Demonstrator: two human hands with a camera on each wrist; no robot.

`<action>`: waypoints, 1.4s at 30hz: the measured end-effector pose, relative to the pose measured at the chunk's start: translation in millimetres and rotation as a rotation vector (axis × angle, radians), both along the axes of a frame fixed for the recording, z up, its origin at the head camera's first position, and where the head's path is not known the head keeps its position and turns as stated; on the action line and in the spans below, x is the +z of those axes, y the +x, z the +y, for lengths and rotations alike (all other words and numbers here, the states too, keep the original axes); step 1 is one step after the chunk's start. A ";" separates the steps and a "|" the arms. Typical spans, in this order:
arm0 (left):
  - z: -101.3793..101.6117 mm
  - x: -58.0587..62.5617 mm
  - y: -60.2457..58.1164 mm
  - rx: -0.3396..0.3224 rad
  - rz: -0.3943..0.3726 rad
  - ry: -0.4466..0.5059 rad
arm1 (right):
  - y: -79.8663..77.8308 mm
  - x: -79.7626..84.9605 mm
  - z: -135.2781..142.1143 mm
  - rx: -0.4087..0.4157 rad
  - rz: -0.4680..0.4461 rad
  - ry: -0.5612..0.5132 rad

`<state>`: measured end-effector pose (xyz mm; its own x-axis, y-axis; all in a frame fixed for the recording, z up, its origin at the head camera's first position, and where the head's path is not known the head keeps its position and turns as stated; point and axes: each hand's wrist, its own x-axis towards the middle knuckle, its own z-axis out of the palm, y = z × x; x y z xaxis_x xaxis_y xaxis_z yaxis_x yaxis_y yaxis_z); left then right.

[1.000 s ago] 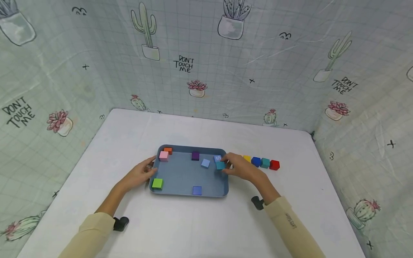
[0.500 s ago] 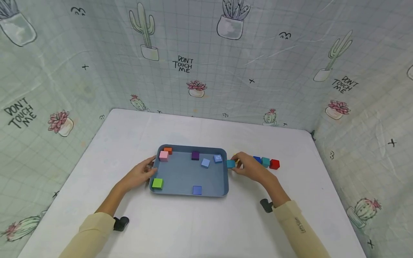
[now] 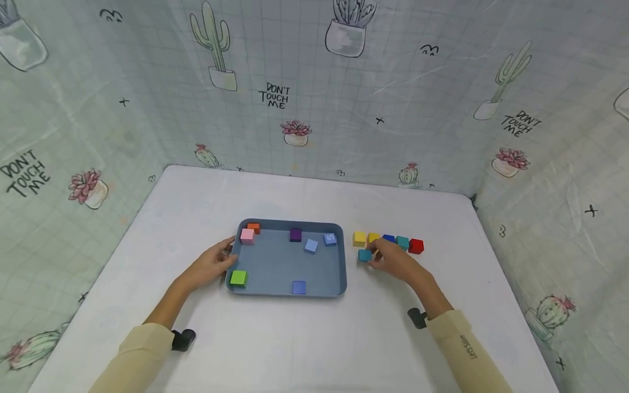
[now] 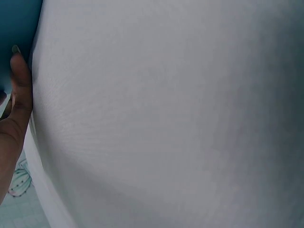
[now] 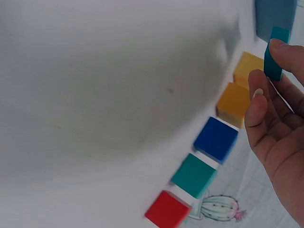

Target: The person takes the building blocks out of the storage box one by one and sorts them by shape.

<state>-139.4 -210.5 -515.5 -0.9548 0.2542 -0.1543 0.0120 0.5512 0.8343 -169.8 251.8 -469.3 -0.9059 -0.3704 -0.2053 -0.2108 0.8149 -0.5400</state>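
My right hand [image 3: 395,262] pinches a teal-blue cube [image 3: 365,255] between thumb and fingers, off the right side of the tray and in front of the yellow cubes. The right wrist view shows the same teal-blue cube [image 5: 276,53] gripped at the fingertips. My left hand [image 3: 211,265] holds the left edge of the blue-grey tray [image 3: 275,273]; in the left wrist view, the thumb [image 4: 21,71] lies against the tray's side. Inside the tray are an orange block [image 3: 253,228], a pink cube [image 3: 248,236], a green cube [image 3: 238,278], a purple cube [image 3: 295,235] and several light-blue and blue cubes [image 3: 310,246].
Right of the tray, cubes stand in a row on the white table [image 3: 295,344]: two yellow cubes [image 3: 359,238], a dark blue cube [image 5: 216,139], a teal-green cube [image 3: 402,243] and a red cube [image 3: 416,246]. Patterned cloth [image 3: 304,82] surrounds the table.
My right hand has lifted the teal-blue cube out of the tray's right side and carried it rightward over the rim. The left hand stays at the tray's edge.
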 end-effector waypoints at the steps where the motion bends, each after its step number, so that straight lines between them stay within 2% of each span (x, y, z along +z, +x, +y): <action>1: -0.2 0.0 -0.3 0.002 0.004 0.000 | 0.3 -2.1 -0.8 -0.005 -0.013 0.002; 6: -0.3 0.8 -0.8 0.003 0.001 0.001 | 0.8 -12.0 -5.9 -0.015 -0.049 -0.012; 12: 0.6 0.2 -0.1 0.006 0.008 -0.003 | 0.3 -17.9 -9.1 0.020 -0.007 0.015; 19: 5.0 -1.8 -5.7 -0.025 0.005 0.007 | 2.7 -18.3 -6.6 -0.021 0.007 0.055; 25: -1.5 -0.1 -6.0 -0.008 0.023 0.006 | 0.5 -19.7 -14.1 0.018 0.014 0.054; 34: -2.7 -0.3 -2.2 -0.019 0.027 0.030 | 0.0 -16.6 -14.7 0.052 0.003 0.054; 35: -0.4 5.0 0.2 -0.018 0.027 0.029 | 0.0 -16.7 -14.5 0.053 0.003 0.060; 41: -1.0 3.3 0.5 -0.017 0.031 0.008 | 4.2 -9.9 -16.0 0.026 0.032 0.176; 42: -3.3 -2.2 -1.6 -0.019 0.035 0.006 | 4.9 -8.0 -16.4 0.025 0.049 0.189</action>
